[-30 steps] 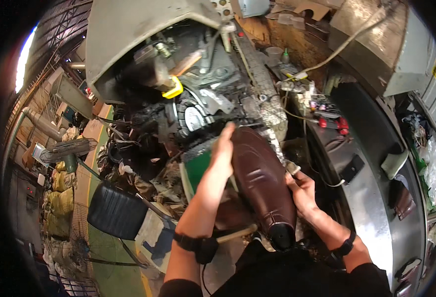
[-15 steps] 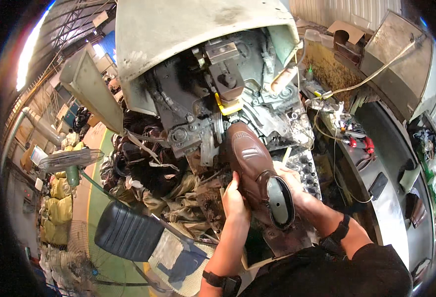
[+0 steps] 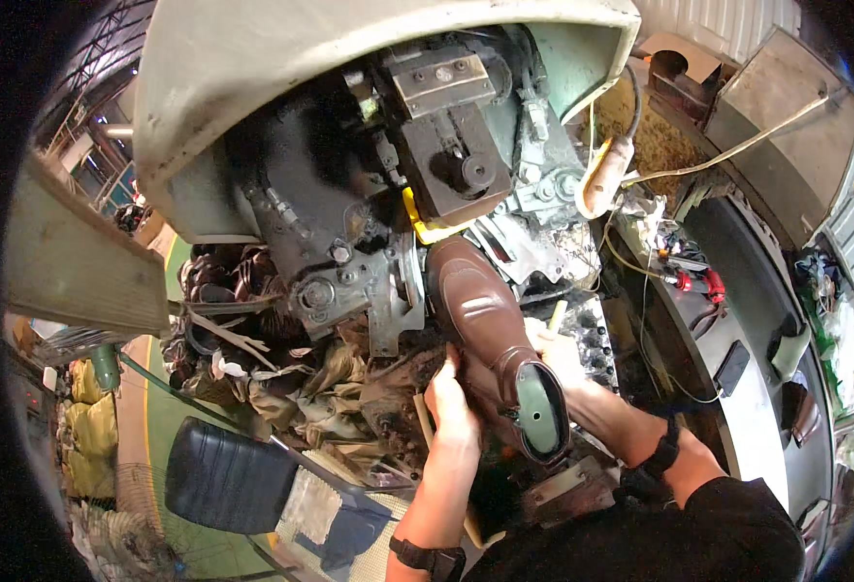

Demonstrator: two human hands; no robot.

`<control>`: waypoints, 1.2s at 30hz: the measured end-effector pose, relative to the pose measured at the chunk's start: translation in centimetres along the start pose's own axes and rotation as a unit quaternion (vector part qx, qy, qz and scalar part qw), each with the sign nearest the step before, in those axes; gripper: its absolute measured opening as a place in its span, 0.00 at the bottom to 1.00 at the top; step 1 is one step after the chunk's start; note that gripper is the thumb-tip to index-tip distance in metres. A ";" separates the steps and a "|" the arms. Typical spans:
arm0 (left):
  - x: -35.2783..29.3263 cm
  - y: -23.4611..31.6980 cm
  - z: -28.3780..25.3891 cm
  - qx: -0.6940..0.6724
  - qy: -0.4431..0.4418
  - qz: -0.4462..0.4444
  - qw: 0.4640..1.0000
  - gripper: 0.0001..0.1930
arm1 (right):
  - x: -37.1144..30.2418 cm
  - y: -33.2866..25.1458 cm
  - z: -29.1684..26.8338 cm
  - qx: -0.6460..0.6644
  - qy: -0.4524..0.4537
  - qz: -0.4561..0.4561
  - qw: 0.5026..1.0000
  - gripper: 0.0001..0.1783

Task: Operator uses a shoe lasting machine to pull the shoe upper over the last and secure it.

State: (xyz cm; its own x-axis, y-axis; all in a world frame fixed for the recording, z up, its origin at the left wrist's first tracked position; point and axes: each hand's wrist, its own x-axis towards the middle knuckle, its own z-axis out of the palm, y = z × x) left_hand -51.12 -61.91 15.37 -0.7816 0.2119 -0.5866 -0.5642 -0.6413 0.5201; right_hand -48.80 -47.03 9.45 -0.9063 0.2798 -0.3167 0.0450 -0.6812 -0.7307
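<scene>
A brown leather shoe (image 3: 480, 312) sits on a green last (image 3: 539, 412), whose top shows in the shoe's opening. My left hand (image 3: 452, 403) is closed on the shoe's left side, low near the middle. On the other side my right hand (image 3: 560, 361) grips it near the ankle, its fingers partly hidden. The toe points away from me into a dark machine (image 3: 339, 254), just below a yellow piece (image 3: 429, 231) under the machine's block-shaped head (image 3: 461, 175). Whether the toe touches metal parts, I cannot tell.
Overhead arches the machine's pale cover (image 3: 223, 87). A wooden-handled object (image 3: 606, 177) hangs at its right. On the right-hand bench lie a red tool (image 3: 703, 284) and a phone (image 3: 733, 367). At left are a black chair back (image 3: 221, 475) and heaped scraps (image 3: 320, 388).
The view has come nearer to the machine, which looks larger. Both hands still hold the shoe, and its toe has shifted slightly left in the picture.
</scene>
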 end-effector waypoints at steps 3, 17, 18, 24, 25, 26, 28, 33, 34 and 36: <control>1.0 -0.7 -0.4 0.023 0.041 0.044 0.998 0.20 | 0.9 0.1 -0.2 -0.004 0.036 0.037 0.999 0.15; 7.7 -4.4 -4.6 0.040 0.065 0.200 0.977 0.18 | 4.0 2.6 -1.7 0.055 -0.006 0.052 0.997 0.13; 7.7 -4.4 -4.7 0.024 0.049 0.189 0.980 0.19 | 3.8 2.5 -1.5 0.055 -0.007 0.053 0.997 0.13; 6.6 -3.5 -3.7 0.027 0.042 0.148 0.988 0.23 | 2.5 2.1 -0.6 0.118 -0.021 0.053 0.991 0.16; 6.4 -3.5 -3.6 0.015 0.039 0.144 0.989 0.24 | 2.4 2.1 -0.6 0.119 -0.026 0.054 0.991 0.16; 6.2 -3.4 -3.5 0.003 0.036 0.140 0.989 0.25 | 2.3 2.2 -0.7 0.120 -0.031 0.055 0.991 0.17; 5.3 -2.8 -2.3 0.035 0.058 0.129 0.989 0.25 | 2.2 1.9 -0.9 0.108 -0.030 0.042 0.993 0.18; 5.0 -2.0 -5.3 0.118 0.075 0.185 0.973 0.23 | 2.2 -1.2 -4.9 -0.102 -0.049 0.080 0.990 0.19; 5.3 -1.6 -8.7 0.117 0.097 0.221 0.963 0.20 | 1.4 -2.4 -5.9 -0.139 -0.079 0.036 0.987 0.20; 5.6 -0.9 -15.0 0.056 0.162 0.307 0.936 0.18 | 2.1 -3.5 -13.1 -0.248 -0.027 -0.027 0.968 0.23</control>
State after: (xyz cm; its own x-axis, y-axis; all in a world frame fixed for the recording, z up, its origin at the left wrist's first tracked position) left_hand -51.04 -71.22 2.31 -0.8562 -0.4172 -0.3047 -0.0740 -0.4847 0.8716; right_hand -45.33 -35.18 3.46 -0.9329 0.2616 -0.2475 0.1805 -0.2550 -0.9500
